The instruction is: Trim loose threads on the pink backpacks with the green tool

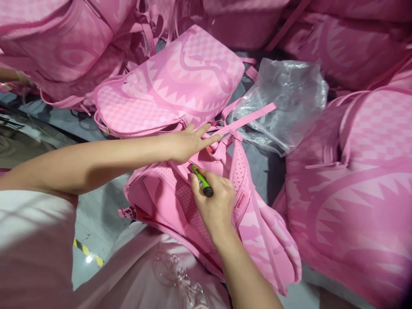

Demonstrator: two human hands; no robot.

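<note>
A pink backpack (pixel 257 223) lies on my lap, its dotted mesh straps facing up. My left hand (pixel 188 143) rests flat near its top edge, fingers spread over the strap area, with a loose pink webbing strap (pixel 247 118) just past the fingertips. My right hand (pixel 217 197) is closed around a green marker (pixel 203 181) with a black end. The marker's other end points at the pink fabric just below my left hand. Whether its tip touches the fabric I cannot tell.
Another pink backpack (pixel 196 73) with a toothed print lies just beyond. A crumpled clear plastic bag (pixel 286 98) sits right of it. More pink backpacks stand at the right (pixel 363 193), left (pixel 71 51) and back. Yellow-black tape (pixel 84 248) marks the floor.
</note>
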